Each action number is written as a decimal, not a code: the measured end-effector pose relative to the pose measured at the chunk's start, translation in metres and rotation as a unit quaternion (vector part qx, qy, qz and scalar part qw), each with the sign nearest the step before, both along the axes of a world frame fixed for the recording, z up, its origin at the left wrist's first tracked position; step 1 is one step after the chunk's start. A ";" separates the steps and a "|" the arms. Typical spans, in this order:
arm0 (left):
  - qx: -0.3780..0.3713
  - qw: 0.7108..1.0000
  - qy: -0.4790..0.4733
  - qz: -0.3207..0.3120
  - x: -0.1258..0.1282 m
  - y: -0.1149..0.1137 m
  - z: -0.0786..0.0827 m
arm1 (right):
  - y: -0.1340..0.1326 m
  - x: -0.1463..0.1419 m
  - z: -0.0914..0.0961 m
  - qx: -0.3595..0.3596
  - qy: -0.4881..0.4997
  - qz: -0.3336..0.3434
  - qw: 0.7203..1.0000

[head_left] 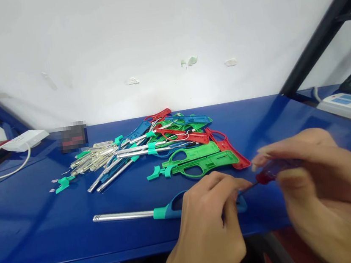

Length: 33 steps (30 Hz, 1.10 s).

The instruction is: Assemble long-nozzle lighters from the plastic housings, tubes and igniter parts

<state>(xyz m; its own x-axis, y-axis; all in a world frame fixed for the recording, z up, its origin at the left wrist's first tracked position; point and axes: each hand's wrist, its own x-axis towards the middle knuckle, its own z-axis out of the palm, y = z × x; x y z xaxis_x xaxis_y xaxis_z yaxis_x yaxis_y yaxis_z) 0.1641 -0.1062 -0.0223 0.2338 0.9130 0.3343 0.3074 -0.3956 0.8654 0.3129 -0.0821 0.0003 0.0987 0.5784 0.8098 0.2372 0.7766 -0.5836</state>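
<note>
So the blue plastic stick lighter [161, 213] is lying along the front edge of the blue tabletop [138, 242], shiny metal tube [122, 216] pointing at the left edge, butt end toward the right. Left hand [210, 223] is draped over the handle with fingers curled down tight, so that's a closed hold pinning it flat. Right hand [330, 189] has a see-through dark red screwdriver [266, 176] between thumb and fingers, closed around the grip but pretty loose looking. It's a bit blurry, so I can't tell how hard it's squeezing. The thin shaft runs at a low slant to the butt end, and the left fingers hide exactly where the tip sits.

My two cents on doing this bit well: pin the handle hard so it can't roll or spin, and seat the tip fully before putting any force on. I'd slide those left fingertips back a touch, since they look right in line if the blade slips. If it's a seam, small twists beat one big shove; if it's a screw, I'd bring the shaft up more in line with it. Thin plastic like that probably cracks if you lean on it.

Behind it, toward the back edge, there's a heap with green plastic handle halves [211, 162] and a red plastic handle half [234, 154], far enough off not to snag.
</note>
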 end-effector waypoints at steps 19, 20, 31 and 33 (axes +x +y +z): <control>-0.013 1.000 -0.018 0.016 0.000 -0.007 0.005 | -0.004 0.004 -0.008 -0.080 0.027 0.033 0.996; -0.020 0.999 -0.015 0.019 0.000 -0.007 0.005 | -0.004 0.003 -0.007 -0.078 0.034 0.035 0.996; -0.026 0.997 -0.042 0.051 0.006 0.004 0.001 | -0.002 0.004 -0.001 -0.036 0.000 0.078 0.996; -0.022 0.998 -0.043 0.051 0.006 0.005 0.001 | -0.002 0.011 -0.006 -0.043 -0.010 0.092 0.995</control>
<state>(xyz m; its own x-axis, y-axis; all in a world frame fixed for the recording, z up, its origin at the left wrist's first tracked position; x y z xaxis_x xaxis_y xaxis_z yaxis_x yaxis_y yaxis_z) 0.1700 -0.1014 -0.0211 0.1108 0.9451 0.3074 0.2676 -0.3262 0.9066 0.3243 -0.0843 -0.0058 -0.0307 0.6530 0.7567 0.1080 0.7548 -0.6470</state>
